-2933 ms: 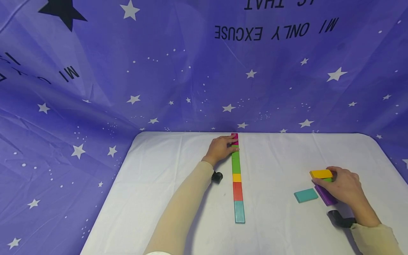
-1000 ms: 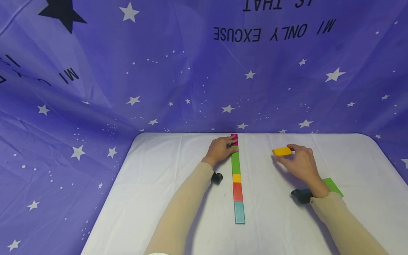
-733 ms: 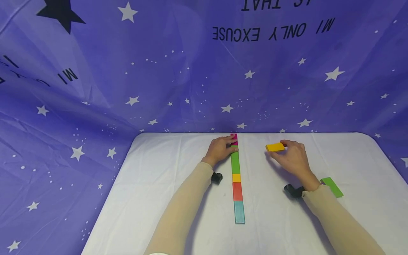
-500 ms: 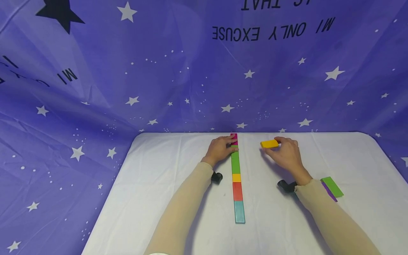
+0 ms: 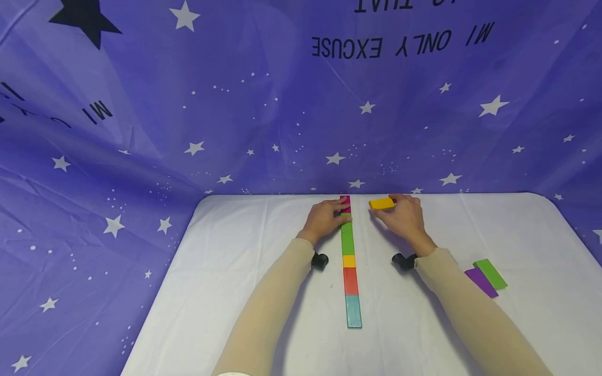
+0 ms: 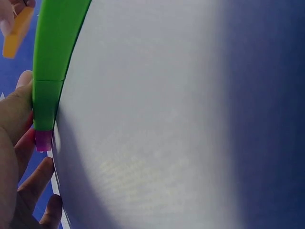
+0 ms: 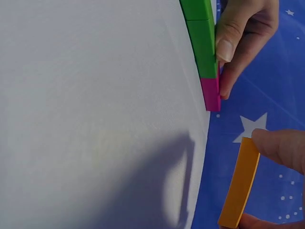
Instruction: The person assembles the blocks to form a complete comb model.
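- The raised yellow block [image 5: 381, 203], a smooth flat bar, sits above the far edge of the desk [image 5: 226, 261], near the row's magenta block [image 5: 345, 204] but apart from it.
- The right hand [image 5: 404, 216] grasps that bar, thumb and finger pinching its opposite long sides.
- A straight row runs from the far edge toward the viewer, ends touching: magenta block, two green blocks [image 5: 347, 240], short yellow block [image 5: 349, 261], red block [image 5: 350, 281], teal block [image 5: 354, 311].
- The left hand [image 5: 323, 220] is unclenched, its fingers resting on the row's far end, at the magenta and nearest green pieces.
- Off to the right lie a purple block [image 5: 482, 283] and a loose green block [image 5: 490, 273], long sides together; whether one overlaps the other I can't tell.
- The desk is white, lightly creased, with rounded far corners.
- Beige sleeves [image 5: 263, 303] cover both arms; a black device [image 5: 320, 261] shows at each wrist.
- Behind and to the left hangs a wrinkled blue-purple curtain [image 5: 282, 104] printed with white stars, dots, a black star and black lettering.
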Demonstrator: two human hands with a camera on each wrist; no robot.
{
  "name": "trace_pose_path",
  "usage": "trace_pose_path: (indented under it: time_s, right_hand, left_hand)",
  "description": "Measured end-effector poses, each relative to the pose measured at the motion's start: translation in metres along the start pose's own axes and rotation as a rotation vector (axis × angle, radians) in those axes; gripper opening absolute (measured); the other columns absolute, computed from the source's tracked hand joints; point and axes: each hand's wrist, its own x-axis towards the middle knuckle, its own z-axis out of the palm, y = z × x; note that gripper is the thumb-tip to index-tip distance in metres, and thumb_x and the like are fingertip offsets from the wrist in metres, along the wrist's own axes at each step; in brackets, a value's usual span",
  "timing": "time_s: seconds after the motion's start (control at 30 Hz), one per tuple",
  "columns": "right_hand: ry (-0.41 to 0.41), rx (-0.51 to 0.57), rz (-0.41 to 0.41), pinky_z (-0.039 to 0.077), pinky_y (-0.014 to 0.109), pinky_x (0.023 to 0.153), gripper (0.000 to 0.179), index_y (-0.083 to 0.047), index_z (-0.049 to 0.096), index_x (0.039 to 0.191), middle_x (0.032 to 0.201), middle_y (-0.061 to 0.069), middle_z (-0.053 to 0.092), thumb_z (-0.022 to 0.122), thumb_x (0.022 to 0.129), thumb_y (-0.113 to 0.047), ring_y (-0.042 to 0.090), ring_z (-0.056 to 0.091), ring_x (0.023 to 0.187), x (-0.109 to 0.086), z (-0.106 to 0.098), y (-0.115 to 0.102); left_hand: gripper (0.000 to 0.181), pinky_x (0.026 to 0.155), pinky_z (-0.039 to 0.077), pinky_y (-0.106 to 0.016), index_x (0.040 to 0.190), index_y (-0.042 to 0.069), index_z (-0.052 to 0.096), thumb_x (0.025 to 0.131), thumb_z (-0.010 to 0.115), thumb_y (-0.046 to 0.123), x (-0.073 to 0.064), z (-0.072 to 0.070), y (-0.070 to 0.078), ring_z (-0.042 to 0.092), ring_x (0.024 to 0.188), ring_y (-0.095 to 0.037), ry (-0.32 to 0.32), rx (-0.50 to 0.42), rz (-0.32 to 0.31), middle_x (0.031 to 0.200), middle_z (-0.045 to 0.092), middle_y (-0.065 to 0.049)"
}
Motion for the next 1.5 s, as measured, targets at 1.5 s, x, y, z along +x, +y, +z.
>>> trace_pose_path:
  time_s: [1.5]
  right_hand:
    - [-0.097, -0.003, 0.034, 0.051, 0.052, 0.089, 0.055, 0.008, 0.064, 0.125, 0.108, 0.02, 0.068, 0.074, 0.087, -0.031, 0.038, 0.06, 0.102, 0.036, 0.026, -0.001]
  left_hand:
    - [0.051, 0.117, 0.034, -0.035, 0.139, 0.025, 0.062, 0.092, 0.071, 0.044, 0.0, -0.002, 0.003, 0.048, 0.138, -0.015, -0.008, 0.022, -0.014, 0.149, 0.051, 0.011]
